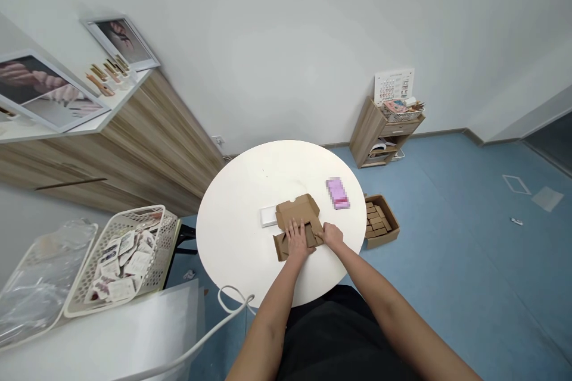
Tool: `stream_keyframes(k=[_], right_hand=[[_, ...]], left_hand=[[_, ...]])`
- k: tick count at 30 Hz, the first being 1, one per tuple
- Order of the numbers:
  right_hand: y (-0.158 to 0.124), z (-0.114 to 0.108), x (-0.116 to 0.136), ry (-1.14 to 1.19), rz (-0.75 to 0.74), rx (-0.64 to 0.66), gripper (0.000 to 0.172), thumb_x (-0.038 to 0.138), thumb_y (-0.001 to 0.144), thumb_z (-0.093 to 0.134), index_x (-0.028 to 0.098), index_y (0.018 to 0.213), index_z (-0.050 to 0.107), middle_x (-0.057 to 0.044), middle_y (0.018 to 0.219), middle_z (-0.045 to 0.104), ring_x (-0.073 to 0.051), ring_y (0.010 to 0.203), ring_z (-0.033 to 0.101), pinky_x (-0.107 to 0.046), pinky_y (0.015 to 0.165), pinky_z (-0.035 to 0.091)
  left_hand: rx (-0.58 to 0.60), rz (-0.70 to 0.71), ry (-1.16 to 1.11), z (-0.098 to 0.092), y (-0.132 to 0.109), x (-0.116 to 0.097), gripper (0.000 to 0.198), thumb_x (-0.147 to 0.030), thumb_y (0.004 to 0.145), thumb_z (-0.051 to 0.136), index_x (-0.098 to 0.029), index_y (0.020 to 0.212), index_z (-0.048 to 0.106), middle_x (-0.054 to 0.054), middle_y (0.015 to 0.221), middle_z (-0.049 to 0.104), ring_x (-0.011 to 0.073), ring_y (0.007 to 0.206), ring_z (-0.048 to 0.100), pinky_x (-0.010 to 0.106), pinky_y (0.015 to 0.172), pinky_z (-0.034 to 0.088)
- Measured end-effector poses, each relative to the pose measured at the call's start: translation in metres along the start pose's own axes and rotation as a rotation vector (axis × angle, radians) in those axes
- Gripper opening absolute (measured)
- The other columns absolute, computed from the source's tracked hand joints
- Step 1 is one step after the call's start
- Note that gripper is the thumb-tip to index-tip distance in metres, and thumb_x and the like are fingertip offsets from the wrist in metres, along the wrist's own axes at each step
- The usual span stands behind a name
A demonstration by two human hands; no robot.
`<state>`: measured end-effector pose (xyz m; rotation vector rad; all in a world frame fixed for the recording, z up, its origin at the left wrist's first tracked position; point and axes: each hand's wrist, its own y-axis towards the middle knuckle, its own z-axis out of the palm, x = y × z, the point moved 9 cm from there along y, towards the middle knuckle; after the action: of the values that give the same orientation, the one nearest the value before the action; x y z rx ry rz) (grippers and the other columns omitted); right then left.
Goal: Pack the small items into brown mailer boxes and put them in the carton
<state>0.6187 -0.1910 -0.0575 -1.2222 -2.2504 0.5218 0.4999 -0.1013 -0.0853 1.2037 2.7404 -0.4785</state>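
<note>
A brown cardboard box (298, 211), partly unfolded with its flaps spread, lies on the round white table (232, 208). My left hand (297, 239) rests flat on the cardboard, its fingers stretched out. At the box's right edge, my right hand (332, 236) is closed on a side flap, with the fingertips partly hidden. Just left of the cardboard is a small white box (268, 216), partly covered by it. Farther right on the table lies a blurred purple packet (338, 192).
An open carton (383, 239) of small brown boxes stands on the floor beside the table's right edge. At left are a white basket (161, 238) of packets and a white cable (205, 333). A wooden cabinet (152, 131) and a small shelf unit (363, 140) stand by the wall.
</note>
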Motion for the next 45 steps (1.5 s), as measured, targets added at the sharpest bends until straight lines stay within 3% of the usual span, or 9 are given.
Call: stream_keyframes(k=[6,11,24,31,34,37,40,42,45], right_hand=[[0.016,0.000,0.003,-0.025,0.065,0.169,0.040,0.049,0.076,0.071,0.020,0.101,0.063,-0.010,0.111,0.069,-0.024,0.100,0.066,-0.028,0.066,0.046],[0.024,0.000,-0.001,0.007,0.124,0.217,0.041,0.047,0.069,0.078,0.018,0.095,0.065,-0.010,0.093,0.072,-0.023,0.085,0.070,-0.028,0.063,0.047],[0.018,0.008,0.000,-0.041,0.026,0.056,0.025,0.020,0.080,0.064,0.018,0.104,0.066,-0.014,0.108,0.070,-0.026,0.104,0.066,-0.032,0.076,0.049],[0.003,0.014,-0.003,-0.069,-0.038,0.066,0.023,0.025,0.089,0.050,0.018,0.106,0.065,-0.013,0.109,0.069,-0.026,0.103,0.065,-0.033,0.080,0.048],[-0.007,-0.005,0.010,-0.108,-0.184,-0.095,0.033,0.034,0.090,0.051,0.015,0.116,0.058,-0.017,0.119,0.062,-0.029,0.112,0.058,-0.038,0.089,0.045],[-0.026,-0.020,0.040,-0.180,-0.492,-0.229,0.051,0.039,0.083,0.061,0.016,0.127,0.050,-0.017,0.131,0.054,-0.031,0.120,0.048,-0.041,0.097,0.041],[-0.034,-0.008,0.058,-0.264,-0.703,-0.139,0.081,0.037,0.070,0.075,0.018,0.141,0.040,-0.015,0.146,0.042,-0.033,0.132,0.038,-0.044,0.105,0.036],[-0.030,0.004,0.060,-0.320,-0.729,-0.067,0.099,0.036,0.064,0.080,0.019,0.148,0.031,-0.014,0.154,0.033,-0.034,0.140,0.029,-0.045,0.109,0.034],[-0.020,0.018,0.058,-0.367,-0.700,-0.004,0.107,0.036,0.062,0.081,0.018,0.151,0.025,-0.015,0.157,0.028,-0.033,0.145,0.021,-0.043,0.108,0.038]], left_hand=[[0.033,-0.011,0.020,0.000,0.000,-0.001,0.128,-0.058,0.057,0.078,-0.012,0.154,0.007,0.023,0.160,0.002,0.0383,0.148,-0.003,0.055,0.119,0.004],[0.032,-0.010,0.000,0.000,0.000,-0.001,0.128,-0.062,0.057,0.076,-0.013,0.154,0.007,0.023,0.160,0.004,0.0391,0.148,-0.002,0.057,0.118,0.005],[0.008,0.006,0.031,-0.001,-0.004,-0.001,0.129,-0.054,0.055,0.080,-0.012,0.154,0.009,0.022,0.160,0.007,0.0393,0.148,0.001,0.055,0.119,0.006],[-0.007,0.067,0.062,-0.003,-0.006,-0.003,0.128,-0.050,0.053,0.082,-0.015,0.154,0.013,0.019,0.160,0.014,0.0381,0.148,0.003,0.055,0.119,0.009],[-0.006,0.078,0.066,-0.004,-0.007,-0.003,0.128,-0.048,0.052,0.083,-0.015,0.154,0.012,0.019,0.160,0.014,0.0377,0.148,0.004,0.054,0.119,0.009],[-0.012,0.085,0.053,-0.006,-0.008,-0.004,0.126,-0.047,0.054,0.082,-0.016,0.154,0.011,0.019,0.160,0.014,0.0379,0.148,0.005,0.055,0.118,0.009],[-0.024,0.093,0.037,-0.007,-0.010,-0.004,0.122,-0.049,0.058,0.078,-0.017,0.154,0.010,0.019,0.160,0.016,0.0385,0.148,0.006,0.056,0.118,0.009],[-0.039,0.101,0.023,-0.007,-0.010,-0.004,0.119,-0.053,0.061,0.074,-0.015,0.154,0.010,0.020,0.159,0.017,0.0388,0.148,0.007,0.057,0.117,0.010],[-0.060,0.110,0.001,-0.007,-0.010,-0.005,0.119,-0.057,0.063,0.071,-0.011,0.153,0.008,0.022,0.159,0.018,0.0382,0.147,0.009,0.056,0.117,0.011]])
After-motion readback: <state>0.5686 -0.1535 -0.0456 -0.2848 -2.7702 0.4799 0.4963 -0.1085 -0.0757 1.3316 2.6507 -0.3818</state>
